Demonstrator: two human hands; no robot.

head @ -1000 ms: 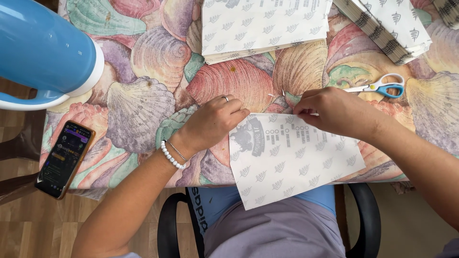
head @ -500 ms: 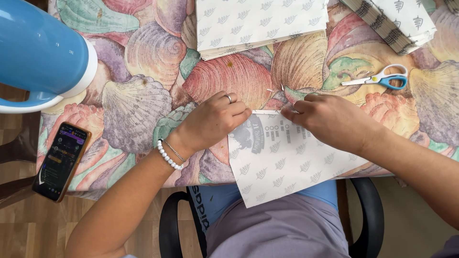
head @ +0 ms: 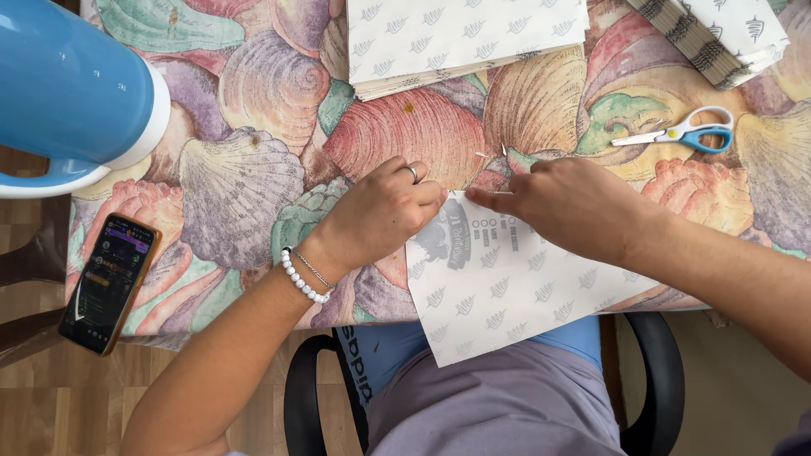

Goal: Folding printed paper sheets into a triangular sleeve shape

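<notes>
Head view shows the white printed paper sheet [head: 507,287] on the shell-patterned tablecloth [head: 245,186], its long axis tilted, lower end hanging over the table edge. Left hand [head: 380,211] and right hand [head: 574,207] press its top edge, fingers nearly closed.

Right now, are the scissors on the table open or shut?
Shut: the scissors lie flat on the shell-patterned tablecloth, blades together, beyond the right hand.

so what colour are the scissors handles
Blue and white, on the scissors beyond the right hand; the head view shows them.
</notes>
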